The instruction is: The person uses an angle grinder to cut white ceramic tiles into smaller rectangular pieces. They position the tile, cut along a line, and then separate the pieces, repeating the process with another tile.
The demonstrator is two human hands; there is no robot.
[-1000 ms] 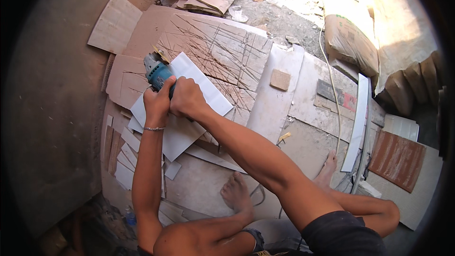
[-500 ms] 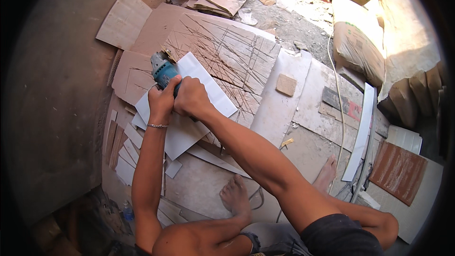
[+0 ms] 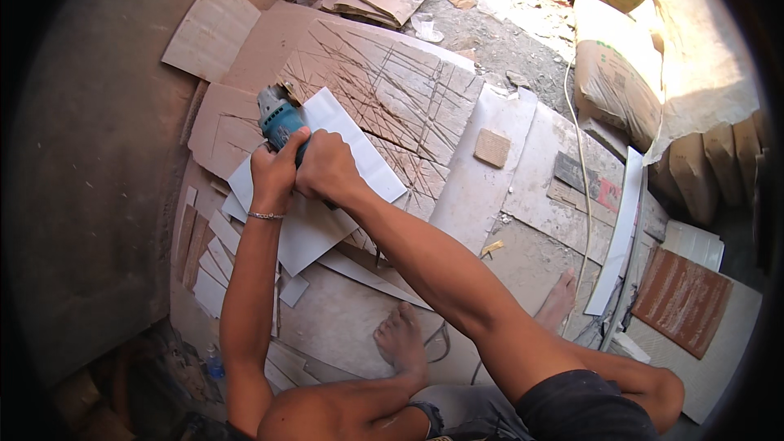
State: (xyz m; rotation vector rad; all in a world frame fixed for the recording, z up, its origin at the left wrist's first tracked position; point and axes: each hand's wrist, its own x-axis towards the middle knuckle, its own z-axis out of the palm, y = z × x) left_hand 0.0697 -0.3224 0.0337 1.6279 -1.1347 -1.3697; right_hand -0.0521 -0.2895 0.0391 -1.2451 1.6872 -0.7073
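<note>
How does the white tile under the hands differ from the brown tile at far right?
Colour: the white tile is pale and plain; the brown tile is reddish with whitish streaks.
Cover: the left hand and right hand, gripping the grinder, partly hide the white tile; the brown tile's face shows untouched.
Both are flat with straight edges.

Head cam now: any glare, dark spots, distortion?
Head view: glare washes out the littered ground at top; left wall and lower-left corner are dim; black vignette rings the frame; fisheye bows edges near the rim; the blue grinder stays readable.
</note>
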